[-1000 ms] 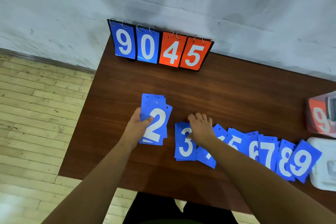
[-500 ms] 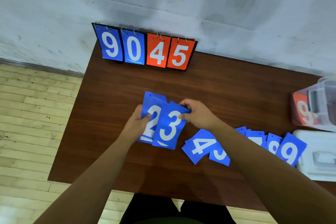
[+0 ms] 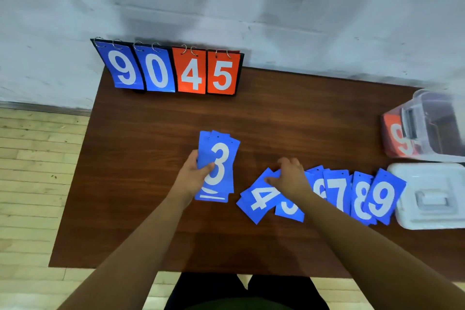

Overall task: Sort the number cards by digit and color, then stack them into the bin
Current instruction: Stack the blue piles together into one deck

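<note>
My left hand [image 3: 192, 175] grips a small stack of blue number cards [image 3: 219, 163] with the 3 on top, thumb across its face. To its right a row of blue cards lies fanned on the brown table [image 3: 289, 121]: the 4 [image 3: 259, 199], a partly hidden 5 [image 3: 289, 209], then 6, 7 [image 3: 338, 194], 8 and 9 [image 3: 383, 196]. My right hand [image 3: 289, 177] rests on the upper edge of the 4 card, fingers curled down over it. A clear plastic bin [image 3: 432, 126] at the right edge holds an orange 9 card [image 3: 400, 138].
A flip scoreboard [image 3: 171, 70] reading blue 9 0 and orange 4 5 stands at the table's back edge against the wall. The bin's white lid [image 3: 430, 196] lies beside the 9 card. Wooden floor shows on the left.
My right hand laid the 3 card onto the stack in my left hand, covering the 2, then moved right onto the 4 card.
</note>
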`<state>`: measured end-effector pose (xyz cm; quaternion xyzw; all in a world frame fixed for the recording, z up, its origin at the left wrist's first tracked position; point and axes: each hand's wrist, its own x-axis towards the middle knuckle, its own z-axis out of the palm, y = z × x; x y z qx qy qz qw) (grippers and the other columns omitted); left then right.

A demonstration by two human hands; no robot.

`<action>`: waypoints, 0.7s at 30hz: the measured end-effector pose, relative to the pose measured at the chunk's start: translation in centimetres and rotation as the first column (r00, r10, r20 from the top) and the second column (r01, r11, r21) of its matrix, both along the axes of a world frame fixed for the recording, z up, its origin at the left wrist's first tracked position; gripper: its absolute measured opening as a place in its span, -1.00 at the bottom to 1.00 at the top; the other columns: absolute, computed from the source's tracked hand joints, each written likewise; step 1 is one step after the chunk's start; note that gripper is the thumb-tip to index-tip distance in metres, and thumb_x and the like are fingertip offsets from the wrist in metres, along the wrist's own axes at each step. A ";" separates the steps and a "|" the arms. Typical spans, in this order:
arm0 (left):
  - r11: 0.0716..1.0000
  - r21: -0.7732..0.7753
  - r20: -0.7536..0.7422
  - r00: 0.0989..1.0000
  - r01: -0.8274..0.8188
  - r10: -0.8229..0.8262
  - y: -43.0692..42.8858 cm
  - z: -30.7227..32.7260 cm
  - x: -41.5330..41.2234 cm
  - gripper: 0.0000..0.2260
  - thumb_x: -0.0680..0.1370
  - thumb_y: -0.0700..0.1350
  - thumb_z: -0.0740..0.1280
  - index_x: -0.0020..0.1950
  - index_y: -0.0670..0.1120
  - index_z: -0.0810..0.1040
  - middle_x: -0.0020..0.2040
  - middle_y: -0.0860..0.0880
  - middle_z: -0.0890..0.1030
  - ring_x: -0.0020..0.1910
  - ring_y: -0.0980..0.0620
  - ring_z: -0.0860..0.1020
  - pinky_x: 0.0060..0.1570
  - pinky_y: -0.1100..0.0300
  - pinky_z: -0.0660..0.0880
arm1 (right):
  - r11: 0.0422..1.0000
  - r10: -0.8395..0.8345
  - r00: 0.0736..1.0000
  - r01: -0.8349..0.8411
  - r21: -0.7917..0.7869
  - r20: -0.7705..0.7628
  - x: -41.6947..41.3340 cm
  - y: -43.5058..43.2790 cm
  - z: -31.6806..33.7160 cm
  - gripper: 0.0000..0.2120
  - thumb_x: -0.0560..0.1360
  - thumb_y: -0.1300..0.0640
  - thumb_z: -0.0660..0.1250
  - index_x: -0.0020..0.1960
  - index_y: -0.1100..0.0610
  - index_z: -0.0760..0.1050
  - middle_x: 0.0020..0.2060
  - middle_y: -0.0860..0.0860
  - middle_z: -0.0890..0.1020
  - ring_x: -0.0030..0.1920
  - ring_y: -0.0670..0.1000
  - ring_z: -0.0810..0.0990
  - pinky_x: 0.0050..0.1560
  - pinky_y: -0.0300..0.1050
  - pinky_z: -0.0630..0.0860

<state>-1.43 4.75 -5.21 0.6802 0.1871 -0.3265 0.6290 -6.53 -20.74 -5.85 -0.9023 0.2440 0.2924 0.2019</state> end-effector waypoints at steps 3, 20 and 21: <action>0.999 0.049 -0.002 1.000 0.007 -0.007 -0.1 -0.3 -0.2 -0.81 0.56 -0.07 0.40 0.12 0.10 0.46 0.05 0.03 0.66 -0.08 0.01 0.68 -0.19 0.14 0.63 | 0.963 0.175 0.983 -0.183 -0.197 -0.055 -2.1 0.5 -1.8 -0.29 0.39 -0.23 0.44 0.34 0.15 0.30 0.27 0.14 0.34 0.29 0.16 0.34 0.29 -0.01 0.37; 0.987 0.163 -0.029 1.000 -0.002 0.007 -1.0 -1.4 -1.0 -0.73 0.54 -0.05 0.41 0.20 0.02 0.44 0.07 -0.01 0.65 -0.10 0.01 0.68 -0.21 0.14 0.63 | 0.895 0.400 0.915 -0.375 -0.241 0.061 -1.9 1.8 -3.2 -0.40 0.44 -0.06 0.45 0.36 0.06 0.28 0.19 0.09 0.41 0.22 0.14 0.38 0.29 0.04 0.29; 0.986 0.164 -0.028 1.000 -0.002 0.007 -1.1 -1.3 -1.0 -0.74 0.55 -0.05 0.41 0.20 0.02 0.44 0.07 -0.01 0.65 -0.10 0.01 0.68 -0.21 0.14 0.62 | 0.902 0.383 0.922 -0.360 -0.239 0.057 -1.8 1.9 -3.1 -0.39 0.44 -0.04 0.45 0.37 0.06 0.26 0.18 0.09 0.42 0.23 0.14 0.39 0.29 0.06 0.30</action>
